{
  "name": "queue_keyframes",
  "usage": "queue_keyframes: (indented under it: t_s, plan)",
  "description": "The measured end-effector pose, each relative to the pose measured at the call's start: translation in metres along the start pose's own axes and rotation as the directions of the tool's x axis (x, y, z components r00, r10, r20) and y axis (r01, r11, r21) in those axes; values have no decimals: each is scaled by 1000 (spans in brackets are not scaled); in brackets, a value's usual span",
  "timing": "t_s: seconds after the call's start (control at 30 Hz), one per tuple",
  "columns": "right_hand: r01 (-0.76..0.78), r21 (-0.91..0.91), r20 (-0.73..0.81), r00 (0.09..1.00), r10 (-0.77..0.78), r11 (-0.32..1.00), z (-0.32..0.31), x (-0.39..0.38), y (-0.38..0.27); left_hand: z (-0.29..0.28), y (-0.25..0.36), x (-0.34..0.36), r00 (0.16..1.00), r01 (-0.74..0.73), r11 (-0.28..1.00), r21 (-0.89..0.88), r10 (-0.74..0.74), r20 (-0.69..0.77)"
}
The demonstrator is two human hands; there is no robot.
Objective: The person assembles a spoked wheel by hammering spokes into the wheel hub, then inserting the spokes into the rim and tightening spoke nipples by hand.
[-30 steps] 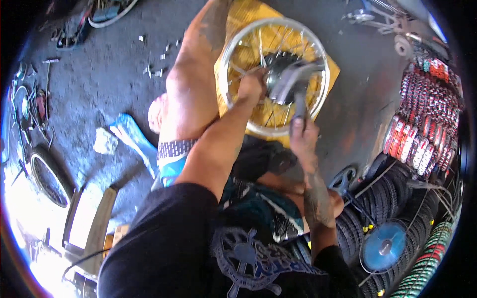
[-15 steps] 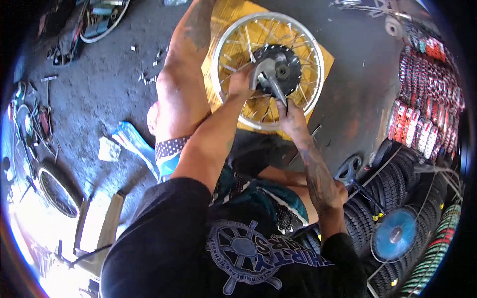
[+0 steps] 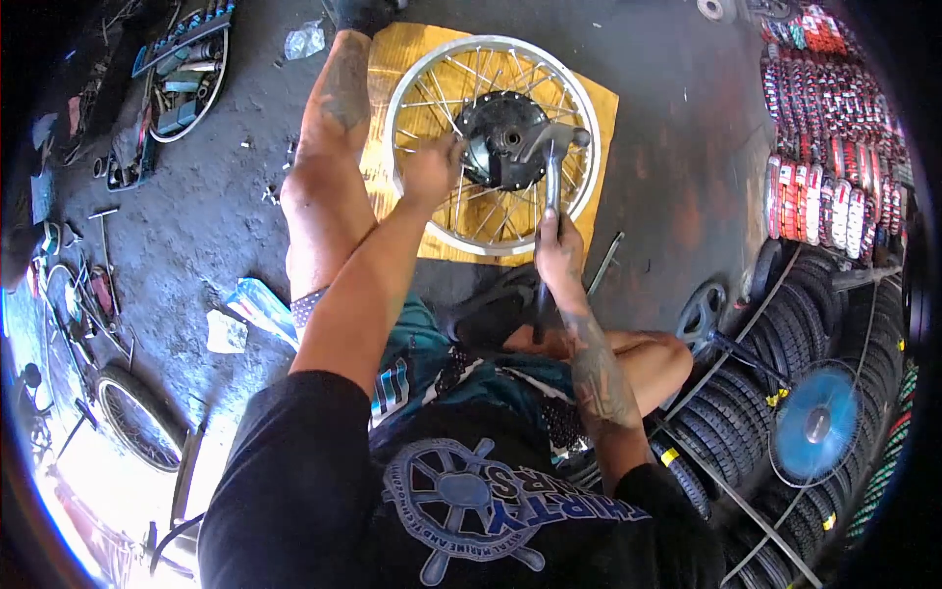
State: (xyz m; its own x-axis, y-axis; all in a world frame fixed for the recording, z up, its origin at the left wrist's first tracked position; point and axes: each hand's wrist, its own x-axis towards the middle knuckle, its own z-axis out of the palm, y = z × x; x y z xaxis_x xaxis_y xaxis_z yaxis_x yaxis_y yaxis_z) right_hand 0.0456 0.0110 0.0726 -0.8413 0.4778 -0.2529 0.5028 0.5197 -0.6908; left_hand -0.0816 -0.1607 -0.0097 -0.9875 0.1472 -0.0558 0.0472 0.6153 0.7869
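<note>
Silver rim (image 3: 483, 42), black hub (image 3: 486, 120), yellow board (image 3: 400, 51) (dark-streaked)

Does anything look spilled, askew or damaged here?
Small silvery metal pieces lie scattered on the dark grey floor, left of the yellow wooden board, possibly spilled. Crumpled clear plastic lies nearby like litter. The silver spoked wheel shows no clear damage.

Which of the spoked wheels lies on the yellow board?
The bare silver-rimmed wheel with the black hub; the wheel at lower left is off the board and wears a dark tyre.
</note>
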Motion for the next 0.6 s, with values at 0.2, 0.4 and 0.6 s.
queue_keyframes:
  t_s: [0.2, 0.4, 0.6]
  plan:
    - [229, -210, 131, 970, -205, 950, -20, -2, -3, 35, -19, 2, 991, 3, 961, -277, -41, -129]
    - [511, 21, 185, 842, -506, 859, -8, -2, -28, 49, -31, -6, 978, 205, 929, -307, -180, 108]
    - [365, -376, 404, 892, -204, 852, 14, 18, -25, 64, -47, -3, 986, 109, 977, -184, -82, 146]
